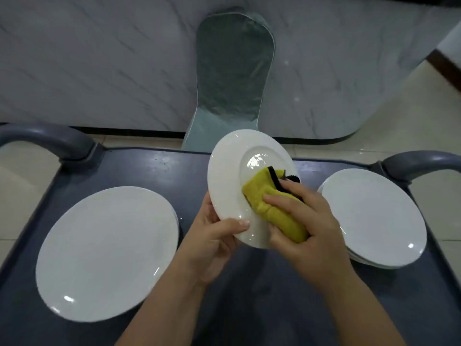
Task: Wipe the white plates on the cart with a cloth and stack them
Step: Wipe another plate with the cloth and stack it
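**Cart** (249, 308): dark flat top that carries all the task's things. Grey handles rise at its far left and far right corners.

**Left plate** (107, 253): white, lying flat toward the cart's left edge, well apart from both hands. Whether more plates lie under it cannot be told.

**Right stack** (374, 218): white plates lying flat toward the cart's right edge. Several rims show at its near side, so it holds more than 1 plate. It sits just beside the right hand.

**Held plate** (229, 166): white, raised over the middle of the cart between the left plate and the right stack. It is tilted, face toward the person. As seen, its long axis runs from the cart's near edge toward its far edge.

**Left hand** (212, 236): grips the held plate at its lower rim, thumb across the face and fingers curled behind.

**Right hand** (306, 221): fingers curled round a yellow cloth (269, 203), pressing it on the plate's face at the lower right.

**Judgement:**
- Wiping is in hand, and this plate is not yet stacked.
- The left hand carries the plate, and the left plate lies on that hand's own side.
- The fuller pile lies beyond the right hand.
- Which pile takes wiped plates cannot be told
- If it is the right stack, the plate must pass the right hand, with a risk of rim striking rim
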The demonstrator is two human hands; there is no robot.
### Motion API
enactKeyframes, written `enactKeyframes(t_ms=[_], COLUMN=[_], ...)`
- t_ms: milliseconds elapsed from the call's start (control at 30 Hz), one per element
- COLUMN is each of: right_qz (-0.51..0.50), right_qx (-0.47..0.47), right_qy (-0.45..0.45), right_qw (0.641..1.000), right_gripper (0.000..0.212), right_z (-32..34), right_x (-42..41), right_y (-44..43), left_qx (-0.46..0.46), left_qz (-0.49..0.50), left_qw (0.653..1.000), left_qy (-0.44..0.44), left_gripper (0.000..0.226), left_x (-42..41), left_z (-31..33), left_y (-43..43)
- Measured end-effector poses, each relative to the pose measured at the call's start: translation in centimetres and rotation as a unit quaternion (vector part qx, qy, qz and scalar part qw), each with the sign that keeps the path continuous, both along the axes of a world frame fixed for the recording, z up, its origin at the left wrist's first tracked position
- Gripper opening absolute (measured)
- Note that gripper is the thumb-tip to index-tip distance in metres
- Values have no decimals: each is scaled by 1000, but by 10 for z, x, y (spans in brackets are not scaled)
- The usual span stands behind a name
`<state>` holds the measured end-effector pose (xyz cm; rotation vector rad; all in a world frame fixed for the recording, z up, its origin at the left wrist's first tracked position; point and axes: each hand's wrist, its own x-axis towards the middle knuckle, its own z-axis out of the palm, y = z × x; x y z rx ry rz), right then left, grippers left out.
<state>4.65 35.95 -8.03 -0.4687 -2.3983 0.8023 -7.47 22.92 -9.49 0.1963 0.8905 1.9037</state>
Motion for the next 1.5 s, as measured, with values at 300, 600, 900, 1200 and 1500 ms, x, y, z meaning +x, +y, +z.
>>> enactKeyframes(t_ms=[300, 600, 900, 1200, 1500], right_qz=[-53, -139, -25, -28, -121], right_qx=[-6, -27, 42, 94, 62], right_qy=[52, 35, 24, 84, 24], right_qw=[997, 989, 999, 992, 990], right_gripper=[43, 39, 38, 37, 38], right_z=[-24, -47, -62, -41, -57], right_x=[-39, -12, -1, -61, -63], right_y=[12, 42, 37, 56, 74], left_qx=[8, -12, -15, 37, 6], left_qz=[39, 11, 54, 60, 10], left_qw=[999, 1000, 998, 995, 1000], left_qy=[24, 6, -35, -77, -29], left_gripper=[83, 85, 84, 90, 88], left_x=[-4, 13, -9, -25, -27], left_z=[-28, -52, -57, -61, -82], left_y=[17, 3, 6, 42, 58])
